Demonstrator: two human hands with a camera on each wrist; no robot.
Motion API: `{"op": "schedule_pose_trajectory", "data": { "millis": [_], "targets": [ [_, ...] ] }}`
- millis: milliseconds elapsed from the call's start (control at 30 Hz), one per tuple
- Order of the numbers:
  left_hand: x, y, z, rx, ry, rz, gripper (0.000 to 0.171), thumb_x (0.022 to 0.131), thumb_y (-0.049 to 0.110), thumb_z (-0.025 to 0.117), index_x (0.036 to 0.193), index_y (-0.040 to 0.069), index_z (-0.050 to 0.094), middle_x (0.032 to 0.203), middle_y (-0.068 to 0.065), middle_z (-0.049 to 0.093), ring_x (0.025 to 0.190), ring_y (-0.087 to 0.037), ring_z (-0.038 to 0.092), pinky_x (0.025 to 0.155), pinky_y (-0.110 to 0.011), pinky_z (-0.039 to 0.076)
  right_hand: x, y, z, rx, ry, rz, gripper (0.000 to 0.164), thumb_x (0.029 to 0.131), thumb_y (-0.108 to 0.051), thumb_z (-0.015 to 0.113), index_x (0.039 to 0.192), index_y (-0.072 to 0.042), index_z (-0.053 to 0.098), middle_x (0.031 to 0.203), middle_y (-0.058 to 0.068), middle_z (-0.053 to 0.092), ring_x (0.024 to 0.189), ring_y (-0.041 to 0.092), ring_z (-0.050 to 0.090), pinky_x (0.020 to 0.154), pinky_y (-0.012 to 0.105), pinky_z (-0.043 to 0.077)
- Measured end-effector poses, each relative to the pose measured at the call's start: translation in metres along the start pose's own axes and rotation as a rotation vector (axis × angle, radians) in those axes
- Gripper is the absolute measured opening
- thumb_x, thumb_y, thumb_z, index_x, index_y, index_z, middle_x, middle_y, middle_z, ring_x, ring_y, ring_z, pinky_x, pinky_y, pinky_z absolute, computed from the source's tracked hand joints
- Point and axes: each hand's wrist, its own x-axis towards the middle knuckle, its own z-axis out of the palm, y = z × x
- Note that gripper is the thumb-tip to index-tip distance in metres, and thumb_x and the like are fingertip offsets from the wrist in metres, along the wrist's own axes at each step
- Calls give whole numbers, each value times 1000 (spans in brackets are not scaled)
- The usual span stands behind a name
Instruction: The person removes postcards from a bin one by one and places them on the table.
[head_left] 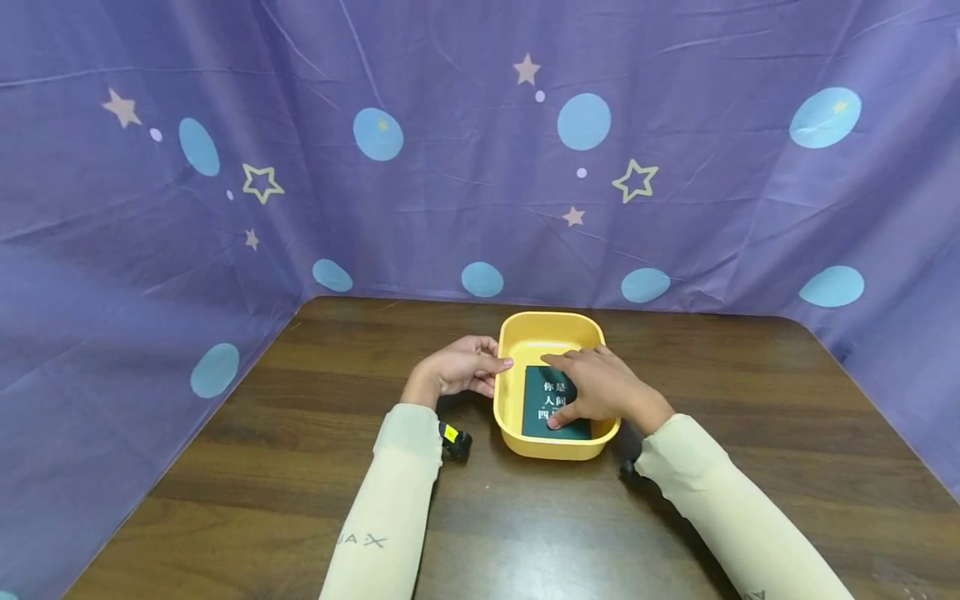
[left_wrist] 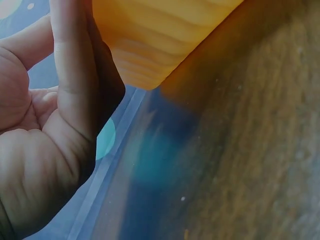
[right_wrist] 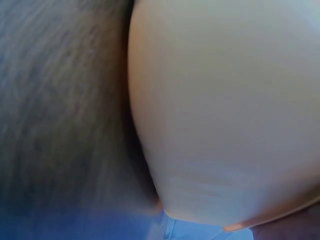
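Observation:
A yellow plastic basin [head_left: 551, 448] with rounded corners stands on the table. Inside it lies a dark green book [head_left: 534, 404] with white characters on its cover. At the basin's left side, my left hand [head_left: 467, 367] grips the rim, thumb over the edge and fingers along the outer wall. My right hand [head_left: 600, 383] reaches over the right rim with fingers spread above the book. Its thumb tip lies over the cover and hides part of the lettering. In the right wrist view, the basin's outer wall [right_wrist: 225, 110] fills most of the picture.
The brown wooden table [head_left: 300, 467] extends around the basin. Behind and to the left hangs a purple curtain [head_left: 450, 208] with stars and blue ovals. A black wrist device [head_left: 457, 444] with a yellow label sits by the left sleeve.

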Motion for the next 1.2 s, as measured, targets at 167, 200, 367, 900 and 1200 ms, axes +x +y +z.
{"op": "schedule_pose_trajectory", "data": {
  "millis": [167,200,367,900,1200],
  "targets": [
    [1,-2,0,-12,0,15,19,97,8,61,102,0,45,84,-16,60,65,-21,65,64,-36,61,-1,0,-1,19,40,-6,89,74,-61,76,143,-15,47,130,8,56,120,23,48,105,50,35],
    [1,-2,0,-17,-3,16,19,96,8,61,103,0,45,84,-16,60,65,-21,65,64,-36,61,-1,0,-1,9,43,-13,87,75,-60,76,143,-14,48,130,9,56,119,23,49,105,50,35],
    [1,-3,0,-27,-11,21,19,97,7,61,103,1,44,82,-15,60,64,-20,65,62,-34,61,-1,-3,-1,-77,-4,-26,86,79,-66,68,142,-10,49,126,8,62,119,23,54,110,54,27],
    [2,-7,-2,-41,-3,46,15,97,7,60,101,4,46,78,-10,62,60,-17,63,58,-31,60,0,-2,1,1,104,16,110,58,-74,77,141,-6,49,112,6,49,99,22,46,88,38,44],
    [2,-7,-1,-61,-5,30,19,96,7,61,104,1,45,81,-12,61,64,-19,65,61,-32,61,-2,-1,-8,208,213,-21,73,76,-38,84,130,-3,49,115,8,51,98,21,53,89,38,51]
  ]
}}
